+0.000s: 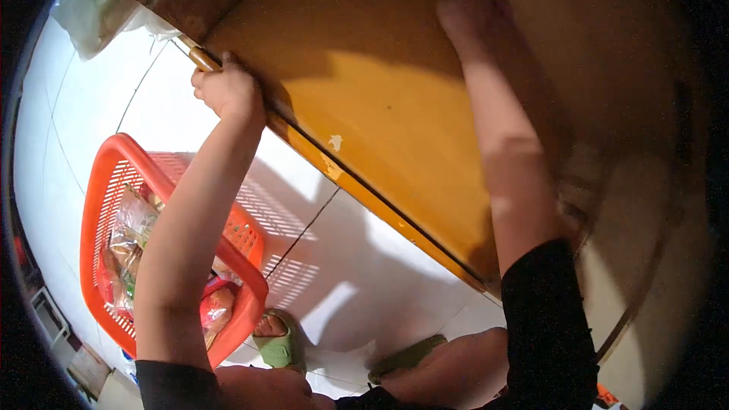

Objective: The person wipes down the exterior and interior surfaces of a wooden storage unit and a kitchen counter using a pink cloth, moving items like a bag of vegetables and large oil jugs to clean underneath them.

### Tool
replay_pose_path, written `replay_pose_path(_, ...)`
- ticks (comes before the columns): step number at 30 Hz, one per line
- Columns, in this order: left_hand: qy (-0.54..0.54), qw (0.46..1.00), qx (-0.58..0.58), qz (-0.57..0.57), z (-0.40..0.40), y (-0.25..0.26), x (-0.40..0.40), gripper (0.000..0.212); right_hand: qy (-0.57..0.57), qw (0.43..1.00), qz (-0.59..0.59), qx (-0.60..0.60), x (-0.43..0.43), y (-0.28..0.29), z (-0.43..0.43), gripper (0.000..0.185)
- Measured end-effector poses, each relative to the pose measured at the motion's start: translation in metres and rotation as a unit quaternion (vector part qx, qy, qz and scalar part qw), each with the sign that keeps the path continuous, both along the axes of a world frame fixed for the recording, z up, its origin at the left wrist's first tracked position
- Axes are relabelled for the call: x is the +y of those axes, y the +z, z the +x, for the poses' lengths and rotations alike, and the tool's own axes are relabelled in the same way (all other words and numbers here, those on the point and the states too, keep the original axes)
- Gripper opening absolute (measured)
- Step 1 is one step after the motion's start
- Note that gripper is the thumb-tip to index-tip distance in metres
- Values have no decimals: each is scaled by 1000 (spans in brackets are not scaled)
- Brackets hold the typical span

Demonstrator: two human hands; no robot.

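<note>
My left hand grips the front edge of a yellow-brown wooden board, beside a short rounded wooden piece. The board's edge strip has chipped paint. My right arm reaches across the board into the dark space at the top. The right hand is in deep shadow and blurred; its fingers and anything in them cannot be made out. Below my left forearm stands an orange plastic basket with a raised handle. Packaged goods in clear and red wrappers lie inside it.
White floor tiles run beneath the board's edge. Green slippers are on my feet close to the basket. A translucent plastic bag is at upper left. A white-framed object and a box are at lower left.
</note>
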State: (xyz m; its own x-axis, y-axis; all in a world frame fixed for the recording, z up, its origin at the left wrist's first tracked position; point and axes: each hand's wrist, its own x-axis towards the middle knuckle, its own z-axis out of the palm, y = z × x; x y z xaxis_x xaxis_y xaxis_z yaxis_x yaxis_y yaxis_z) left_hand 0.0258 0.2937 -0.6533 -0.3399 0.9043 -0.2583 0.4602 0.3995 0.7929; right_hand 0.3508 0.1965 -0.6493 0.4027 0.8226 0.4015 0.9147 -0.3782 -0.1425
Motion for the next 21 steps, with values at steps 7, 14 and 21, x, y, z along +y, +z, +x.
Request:
replay_pose_path(7,-27,997,-63,45,19,-11,-1,51,95,912,-269,295,128,6,-14,63)
replay_pose_path(14,-5,999,-39,26,13,-3,-2,56,162,962,-167,144,86,0,-196,45)
replay_pose_path(21,-23,991,-100,85,13,18,-10,52,156,975,43,155,-69,9,-252,37)
